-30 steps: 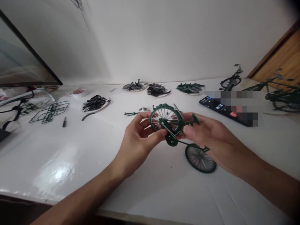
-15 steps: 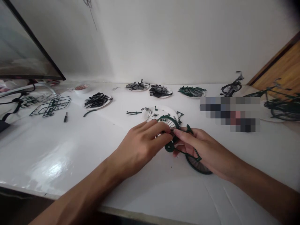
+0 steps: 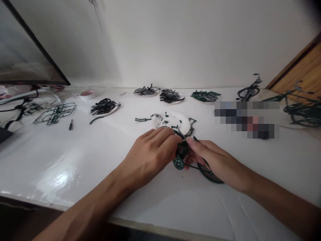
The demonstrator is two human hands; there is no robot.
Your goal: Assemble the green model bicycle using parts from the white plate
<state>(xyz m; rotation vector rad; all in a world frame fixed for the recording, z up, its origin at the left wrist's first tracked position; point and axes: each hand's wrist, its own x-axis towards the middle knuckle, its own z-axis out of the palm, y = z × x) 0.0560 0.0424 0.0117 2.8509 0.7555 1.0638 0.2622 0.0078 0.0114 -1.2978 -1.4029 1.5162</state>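
A green model bicycle (image 3: 179, 163), partly built, is held low over the white table. My left hand (image 3: 157, 150) is closed on its left part, fingertips pinched near the frame and a wheel that the fingers mostly hide. From the other side my right hand (image 3: 210, 150) grips the frame, thumb on top, with a spoked wheel (image 3: 209, 174) showing below the fingers. Just beyond both hands lies a white paper plate (image 3: 184, 122) with several small green and grey parts. A thin green forked part (image 3: 142, 119) rests against the plate's left side.
Plates of black parts (image 3: 104, 107), grey wheels (image 3: 146, 90), dark parts (image 3: 171, 96) and green parts (image 3: 205, 97) line the back. Part frames (image 3: 55, 113), a screwdriver (image 3: 71, 125) and a monitor (image 3: 27, 50) are at left. Built model bicycles (image 3: 248, 91) stand at right.
The model bicycle has turned in my hands, so the upper wheel is now largely hidden behind my left fingers. My left hand has shifted slightly; more of the paper plate shows.
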